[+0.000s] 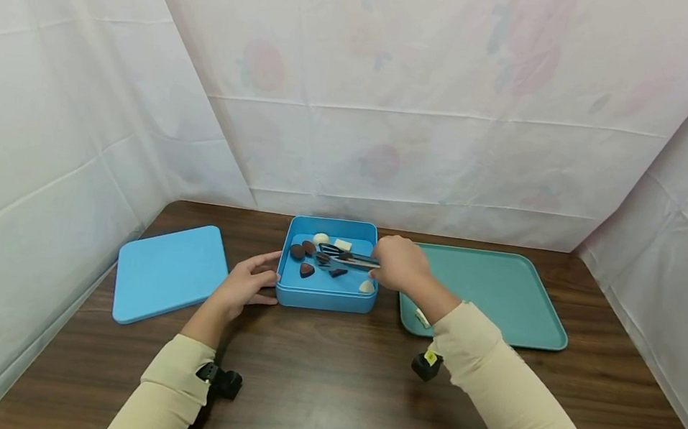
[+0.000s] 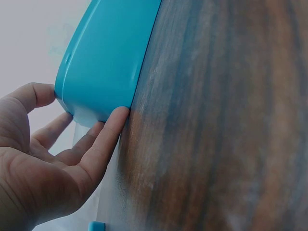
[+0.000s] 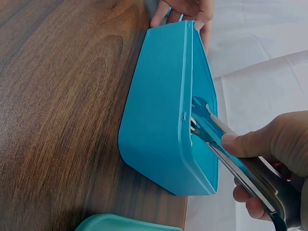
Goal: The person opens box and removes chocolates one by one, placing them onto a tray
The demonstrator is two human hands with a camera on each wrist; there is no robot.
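Note:
A light-blue open box [image 1: 324, 301] stands on the table, with several dark brown pieces, like chocolates [image 1: 297, 252], and white pieces [image 1: 321, 239] spread over its floor. My right hand [image 1: 403, 262] grips a pair of metal tongs [image 3: 250, 175] over the box's right wall. Their slotted heads reach down inside, spread a little apart, among the pieces. Whether they pinch one I cannot tell. At the box's left side, my left hand [image 1: 247, 281] touches the wall and corner with extended fingertips [image 2: 118, 115], thumb near the rim.
Left of the box lies a flat light-blue lid [image 1: 169, 275]. A green tray [image 1: 490, 292] sits to the right, partly under my right forearm, with a small pale piece [image 1: 422, 318] near its front left corner. White patterned cloth [image 1: 397, 105] hangs behind the dark wooden table [image 1: 319, 400].

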